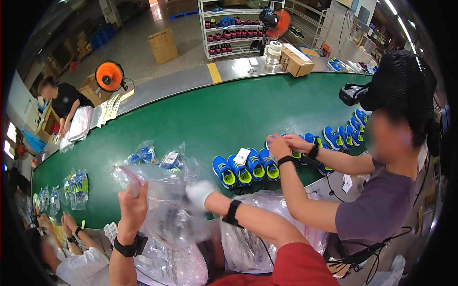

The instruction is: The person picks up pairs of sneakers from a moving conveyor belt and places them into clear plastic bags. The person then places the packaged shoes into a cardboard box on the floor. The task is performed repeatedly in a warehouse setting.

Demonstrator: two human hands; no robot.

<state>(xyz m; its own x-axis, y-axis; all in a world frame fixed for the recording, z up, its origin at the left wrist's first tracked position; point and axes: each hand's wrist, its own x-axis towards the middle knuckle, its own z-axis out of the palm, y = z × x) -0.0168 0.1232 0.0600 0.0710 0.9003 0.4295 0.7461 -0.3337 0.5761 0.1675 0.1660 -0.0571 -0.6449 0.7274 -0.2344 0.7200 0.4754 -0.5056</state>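
My left hand (133,208) is closed on the pink-edged top of a clear plastic bag (168,207), holding it up over the near edge of the green belt (191,114). At the bag's right side is my right hand (201,195) in a white glove; motion smears its fingers, so their grip cannot be made out. Behind the bag lie bagged blue shoes (143,155) and another bagged pair (172,159). Right of my gloved hand stands a row of blue shoes (240,170) with lime linings, a white card (242,156) lying on top.
Stacks of clear bags (174,262) lie along the near edge. A co-worker (377,190) at my right handles shoes; another person (81,257) sits at the left near bagged shoes (76,188). Across the belt are a cardboard box (296,60), an orange fan (109,76) and a shoe rack (234,35).
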